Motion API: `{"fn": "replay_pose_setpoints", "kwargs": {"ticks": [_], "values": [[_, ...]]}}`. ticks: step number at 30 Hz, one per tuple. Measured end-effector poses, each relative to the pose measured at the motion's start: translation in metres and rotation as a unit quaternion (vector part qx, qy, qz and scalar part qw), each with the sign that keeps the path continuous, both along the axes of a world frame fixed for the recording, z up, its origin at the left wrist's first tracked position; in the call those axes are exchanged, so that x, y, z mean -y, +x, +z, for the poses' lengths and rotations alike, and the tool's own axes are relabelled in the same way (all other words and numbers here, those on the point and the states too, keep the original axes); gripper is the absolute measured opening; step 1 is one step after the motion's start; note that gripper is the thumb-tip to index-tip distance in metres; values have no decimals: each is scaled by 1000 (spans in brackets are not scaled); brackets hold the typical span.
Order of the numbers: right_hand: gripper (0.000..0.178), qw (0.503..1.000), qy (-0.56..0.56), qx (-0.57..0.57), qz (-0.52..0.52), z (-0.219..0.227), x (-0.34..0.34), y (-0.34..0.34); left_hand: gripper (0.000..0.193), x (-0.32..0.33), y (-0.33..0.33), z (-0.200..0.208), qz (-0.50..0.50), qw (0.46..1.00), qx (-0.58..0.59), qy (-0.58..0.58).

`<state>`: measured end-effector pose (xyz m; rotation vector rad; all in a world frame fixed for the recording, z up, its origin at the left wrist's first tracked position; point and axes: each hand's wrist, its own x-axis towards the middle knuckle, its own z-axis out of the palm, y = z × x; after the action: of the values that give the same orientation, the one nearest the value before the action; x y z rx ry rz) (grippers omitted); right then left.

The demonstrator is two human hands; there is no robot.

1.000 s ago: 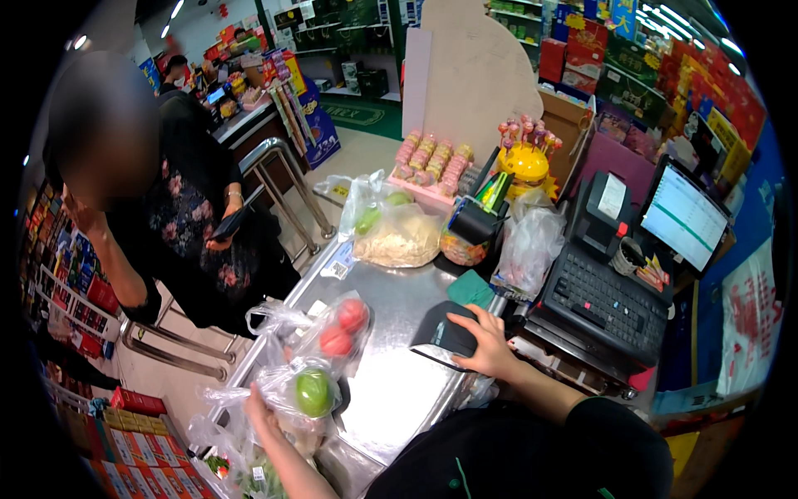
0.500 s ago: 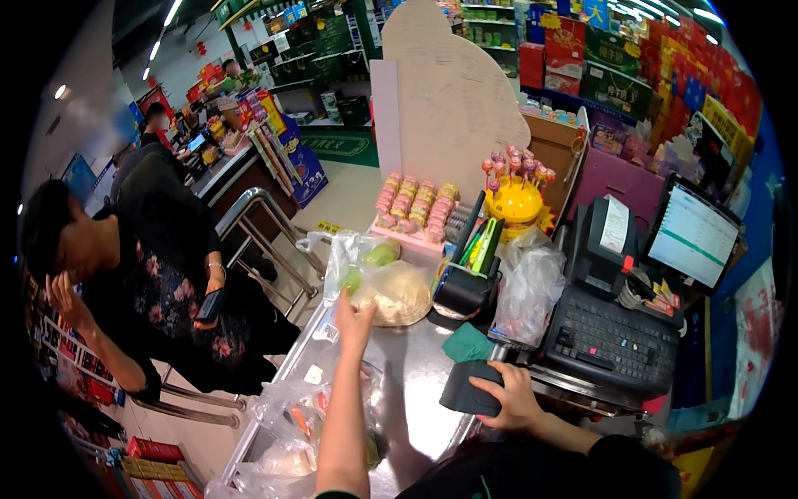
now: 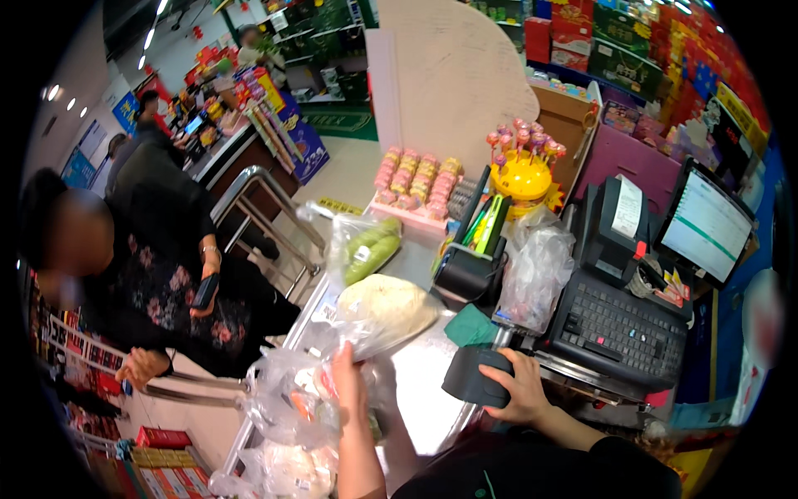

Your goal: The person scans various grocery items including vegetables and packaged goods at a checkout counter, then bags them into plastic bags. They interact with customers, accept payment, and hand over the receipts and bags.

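My right hand (image 3: 522, 385) is closed around a black handheld barcode scanner (image 3: 470, 377), held over the metal counter (image 3: 411, 416). My left hand (image 3: 349, 374) is at the near edge of a clear plastic bag with a pale, rounded food item (image 3: 386, 306) in it. Its fingers are partly hidden and blurred, so I cannot tell whether they grip the plastic. Just beyond that lies a clear bag of long green vegetables (image 3: 371, 249). Beside my left forearm, several more clear bags (image 3: 287, 387) hold orange, red and pale items.
A keyboard (image 3: 619, 333), receipt printer (image 3: 617, 220) and screen (image 3: 706, 220) stand on the right. Beyond the counter are pink-and-yellow sweets (image 3: 416, 183) and a yellow lollipop stand (image 3: 519, 179). A person (image 3: 166, 283) with a phone stands at the left, behind a metal rail (image 3: 270, 200).
My left hand has drawn back toward me from the green vegetables. The pale item's bag has shifted nearer, uncovering more of them. The person's raised hand has come down.
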<state>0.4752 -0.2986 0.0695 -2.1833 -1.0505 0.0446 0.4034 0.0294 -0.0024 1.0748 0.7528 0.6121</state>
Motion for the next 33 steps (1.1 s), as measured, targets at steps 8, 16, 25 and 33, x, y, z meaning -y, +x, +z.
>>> {"fn": "replay_pose_setpoints", "kwargs": {"ticks": [8, 16, 25, 33], "values": [[74, 998, 39, -12, -50, 4, -18, 1, 34, 3, -71, 27, 123, 957, 163, -204], [74, 989, 45, 112, -88, -6, -133, -7, 35, 19, -95, 4, 29, 942, 200, -269], [72, 997, 48, 62, 7, -18, -158, -36, 33, 36, -139, 29, 65, 959, 109, -253], [71, 995, -61, -54, 51, 17, -35, 5, 37, -12, -200, 33, 226, 922, -244, 196]]}}
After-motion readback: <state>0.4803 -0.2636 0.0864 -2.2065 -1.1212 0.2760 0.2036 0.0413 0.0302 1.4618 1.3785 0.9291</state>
